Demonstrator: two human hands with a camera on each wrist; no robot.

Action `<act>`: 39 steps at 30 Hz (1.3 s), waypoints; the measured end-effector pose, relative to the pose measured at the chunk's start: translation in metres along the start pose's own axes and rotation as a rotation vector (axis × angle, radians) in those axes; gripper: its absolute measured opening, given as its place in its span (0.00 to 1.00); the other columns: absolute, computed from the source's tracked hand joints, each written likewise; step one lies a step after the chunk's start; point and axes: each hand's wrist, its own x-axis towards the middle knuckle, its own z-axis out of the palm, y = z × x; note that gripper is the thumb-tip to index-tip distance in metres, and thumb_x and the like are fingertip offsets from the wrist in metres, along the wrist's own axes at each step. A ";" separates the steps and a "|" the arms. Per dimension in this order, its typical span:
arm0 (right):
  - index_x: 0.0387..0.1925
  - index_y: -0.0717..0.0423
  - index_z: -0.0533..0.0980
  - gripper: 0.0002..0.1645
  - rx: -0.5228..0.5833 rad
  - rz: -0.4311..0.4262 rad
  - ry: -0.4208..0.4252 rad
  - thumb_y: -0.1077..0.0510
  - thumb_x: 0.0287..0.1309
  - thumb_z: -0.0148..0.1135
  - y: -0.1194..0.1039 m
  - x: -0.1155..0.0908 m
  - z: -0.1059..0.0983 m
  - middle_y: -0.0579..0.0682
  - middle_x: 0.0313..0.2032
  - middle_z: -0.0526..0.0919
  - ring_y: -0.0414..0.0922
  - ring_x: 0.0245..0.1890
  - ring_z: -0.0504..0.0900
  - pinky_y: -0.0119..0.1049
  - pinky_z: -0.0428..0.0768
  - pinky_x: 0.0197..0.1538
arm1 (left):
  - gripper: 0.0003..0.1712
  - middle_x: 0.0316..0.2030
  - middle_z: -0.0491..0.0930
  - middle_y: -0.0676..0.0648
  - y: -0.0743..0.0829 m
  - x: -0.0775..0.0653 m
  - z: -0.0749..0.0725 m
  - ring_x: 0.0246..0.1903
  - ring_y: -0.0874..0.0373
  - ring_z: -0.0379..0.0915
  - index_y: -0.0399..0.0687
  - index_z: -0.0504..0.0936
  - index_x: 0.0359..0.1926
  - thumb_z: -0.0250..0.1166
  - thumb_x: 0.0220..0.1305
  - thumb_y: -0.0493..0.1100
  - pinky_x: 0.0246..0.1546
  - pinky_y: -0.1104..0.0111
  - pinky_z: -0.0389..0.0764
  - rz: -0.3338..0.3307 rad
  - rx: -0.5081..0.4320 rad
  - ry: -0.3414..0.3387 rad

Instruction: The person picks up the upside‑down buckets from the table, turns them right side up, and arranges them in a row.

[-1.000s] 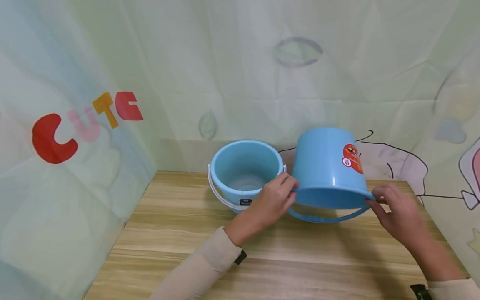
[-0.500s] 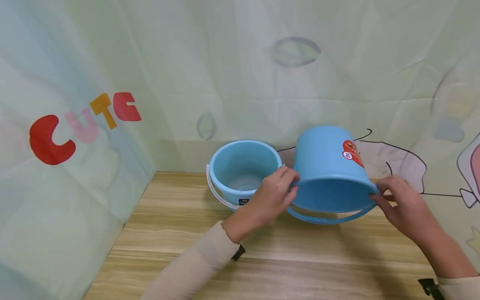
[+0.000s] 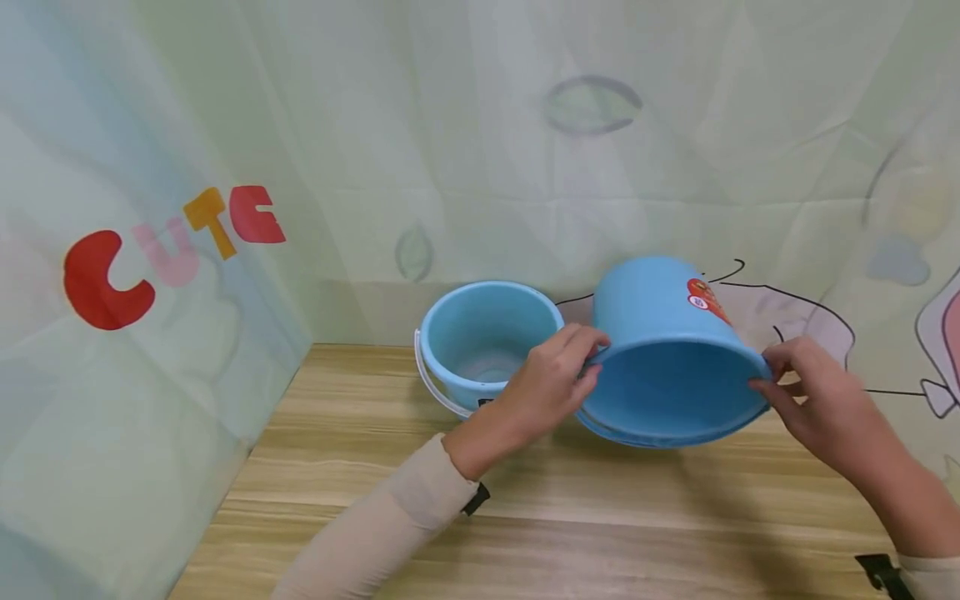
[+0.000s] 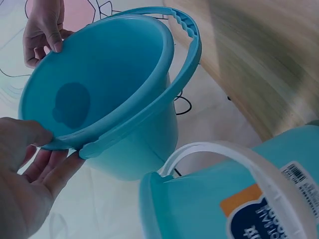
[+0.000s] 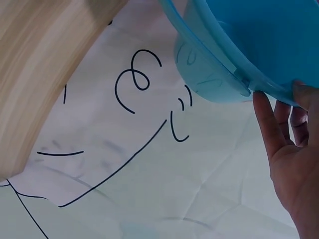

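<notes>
Both hands hold a larger blue bucket [image 3: 652, 304] by opposite sides of its rim, tipped so its mouth faces the head camera. My left hand [image 3: 551, 375] pinches the rim's left side, thumb inside and fingers beneath in the left wrist view. On the right side, my right hand [image 3: 821, 400] pinches the rim between thumb and fingers. The bucket's blue handle [image 4: 192, 55] hangs along the lower rim. A red sticker [image 3: 705, 300] shows on its wall. Upright on the table to the left stands a smaller blue bucket [image 3: 450, 333] with a white handle [image 3: 427, 375], partly covered by my left hand.
The wood-grain table [image 3: 360, 500] spreads beneath the buckets. A printed cloth backdrop [image 3: 465, 167] rises behind it and along both sides. The smaller bucket sits close beside the held one.
The held bucket has tilted from nearly upside down toward its side, so more of its inside shows. My right hand has risen and moved right with the rim; the smaller bucket stays put.
</notes>
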 end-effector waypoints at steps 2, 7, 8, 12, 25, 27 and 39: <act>0.46 0.65 0.71 0.35 -0.026 0.012 0.003 0.81 0.34 0.79 -0.003 0.002 -0.003 0.53 0.36 0.76 0.42 0.35 0.78 0.33 0.87 0.30 | 0.13 0.42 0.81 0.44 0.001 0.003 -0.002 0.38 0.57 0.81 0.38 0.80 0.50 0.67 0.65 0.30 0.40 0.76 0.82 0.006 -0.003 0.005; 0.48 0.67 0.71 0.33 -0.044 0.043 0.000 0.81 0.39 0.76 -0.008 0.008 -0.010 0.56 0.37 0.77 0.51 0.34 0.80 0.54 0.87 0.32 | 0.14 0.41 0.80 0.44 0.001 0.010 -0.007 0.38 0.56 0.79 0.37 0.80 0.50 0.68 0.65 0.30 0.41 0.75 0.82 -0.005 -0.031 0.007; 0.48 0.67 0.71 0.32 -0.039 0.055 -0.004 0.80 0.41 0.76 -0.009 0.010 -0.011 0.57 0.38 0.77 0.52 0.35 0.81 0.55 0.87 0.33 | 0.14 0.41 0.80 0.44 0.000 0.012 -0.008 0.38 0.57 0.79 0.37 0.80 0.51 0.68 0.65 0.30 0.40 0.76 0.81 -0.009 -0.036 0.004; 0.51 0.68 0.70 0.31 -0.025 0.101 -0.035 0.79 0.46 0.74 -0.012 0.017 -0.014 0.61 0.40 0.77 0.57 0.36 0.82 0.60 0.85 0.33 | 0.15 0.38 0.79 0.44 -0.001 0.016 -0.011 0.37 0.56 0.77 0.37 0.80 0.50 0.69 0.64 0.30 0.39 0.76 0.79 -0.039 -0.060 -0.007; 0.52 0.70 0.73 0.26 0.001 0.154 -0.081 0.75 0.52 0.73 -0.007 0.034 -0.018 0.63 0.40 0.79 0.58 0.36 0.83 0.55 0.86 0.33 | 0.16 0.39 0.81 0.43 -0.006 0.032 -0.019 0.37 0.56 0.81 0.37 0.81 0.54 0.68 0.66 0.31 0.40 0.78 0.80 -0.195 -0.163 -0.101; 0.52 0.70 0.73 0.26 0.005 0.139 -0.090 0.75 0.51 0.74 -0.005 0.037 -0.019 0.63 0.39 0.79 0.59 0.35 0.84 0.54 0.86 0.32 | 0.16 0.39 0.82 0.43 -0.007 0.035 -0.020 0.37 0.56 0.81 0.37 0.81 0.54 0.68 0.66 0.31 0.40 0.77 0.81 -0.223 -0.172 -0.121; 0.54 0.69 0.75 0.23 0.065 0.226 -0.167 0.71 0.57 0.72 0.003 0.048 -0.020 0.64 0.41 0.82 0.63 0.36 0.87 0.49 0.87 0.28 | 0.18 0.39 0.84 0.46 -0.010 0.051 -0.020 0.36 0.60 0.82 0.40 0.83 0.57 0.67 0.68 0.34 0.38 0.78 0.83 -0.376 -0.188 -0.207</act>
